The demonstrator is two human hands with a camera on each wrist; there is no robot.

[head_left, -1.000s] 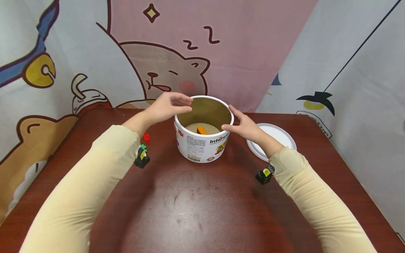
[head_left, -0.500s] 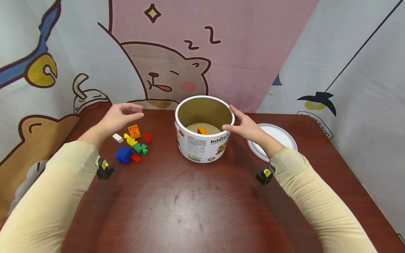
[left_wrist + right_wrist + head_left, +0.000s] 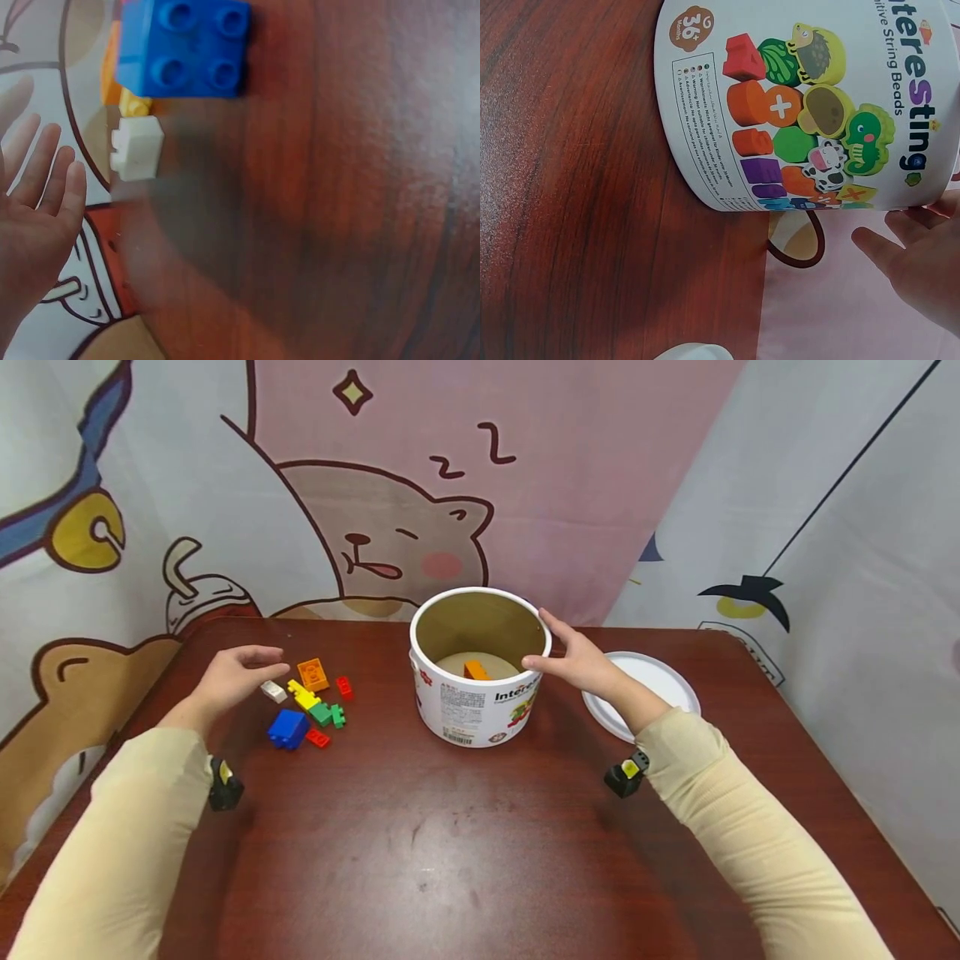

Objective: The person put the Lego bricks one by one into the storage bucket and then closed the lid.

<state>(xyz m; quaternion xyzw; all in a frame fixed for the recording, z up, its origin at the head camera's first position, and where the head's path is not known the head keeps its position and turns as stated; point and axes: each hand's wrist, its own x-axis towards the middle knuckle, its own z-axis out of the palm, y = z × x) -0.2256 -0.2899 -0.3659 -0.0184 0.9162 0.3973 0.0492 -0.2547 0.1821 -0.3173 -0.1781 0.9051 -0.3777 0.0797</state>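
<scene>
My left hand (image 3: 238, 677) hovers with loosely extended fingers beside the toy bricks at the left, holding nothing. Nearest to it is a white brick (image 3: 273, 691); in the left wrist view that white brick (image 3: 139, 148) lies just right of the fingers. Around it lie an orange brick (image 3: 312, 675), a yellow brick (image 3: 303, 695), a blue brick (image 3: 288, 728), green bricks (image 3: 321, 714) and red ones (image 3: 318, 738). A white bucket (image 3: 472, 714) stands upright and lidless, an orange brick (image 3: 476, 670) inside. My right hand (image 3: 573, 660) rests, thumb and fingers spread, against the bucket's right rim.
A round white lid (image 3: 660, 685) lies flat on the brown table (image 3: 427, 860), right of the bucket and partly behind my right forearm. A curtain (image 3: 600, 468) with cartoon drawings hangs behind the table and along both sides.
My left hand has moved left from over the bucket's rim to beside the bricks, uncovering most of the pile. My right hand has stayed at the bucket's rim.
</scene>
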